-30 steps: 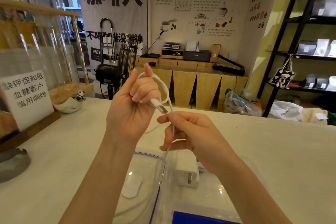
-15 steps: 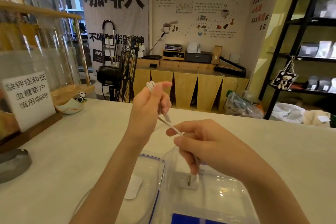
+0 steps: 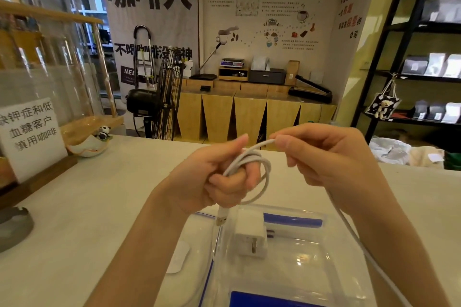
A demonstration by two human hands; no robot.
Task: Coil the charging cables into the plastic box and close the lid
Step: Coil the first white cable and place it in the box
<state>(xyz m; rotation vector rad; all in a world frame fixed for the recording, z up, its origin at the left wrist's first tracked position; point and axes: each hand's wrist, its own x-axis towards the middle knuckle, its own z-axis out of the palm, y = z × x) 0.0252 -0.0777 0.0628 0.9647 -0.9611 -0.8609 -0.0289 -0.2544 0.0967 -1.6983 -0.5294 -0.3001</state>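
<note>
Left hand (image 3: 219, 177) fingers curled through white cable (image 3: 259, 157) loops | right hand (image 3: 324, 157) fingers pinching cable end, raised above clear box (image 3: 324, 269)

Plastic box (image 3: 287, 269) cropped below; cable (image 3: 374, 264) too — wall text blurred

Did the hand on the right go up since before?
Yes. The right hand rose and shifted right, from low over the plastic box to up beside the left hand, pinching the cable.

Two bare forearms come up from the bottom edge of the frame, no sleeves in sight. The left hand (image 3: 219, 177) and right hand (image 3: 331, 157) carry no rings, watches or gloves. Fingernails are short and unpainted.
</note>
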